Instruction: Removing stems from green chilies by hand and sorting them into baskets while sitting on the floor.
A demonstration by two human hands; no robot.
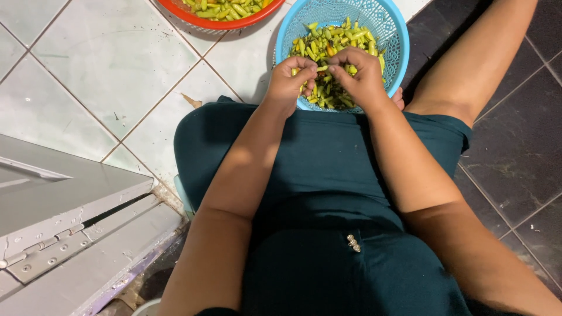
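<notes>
Green chilies (328, 88) pinched between left hand (288, 81) and right hand (363, 73), together over near blue basket (391, 35), mostly full; far red basket (193, 17) partly filled.

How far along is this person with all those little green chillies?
A red basket at the top edge already holds a batch of chillies, though whether those are finished cannot be told. Right now the left hand and the right hand pinch one chilli between them over the blue basket. That blue basket is heaped with green chillies, so plenty seems left.
</notes>
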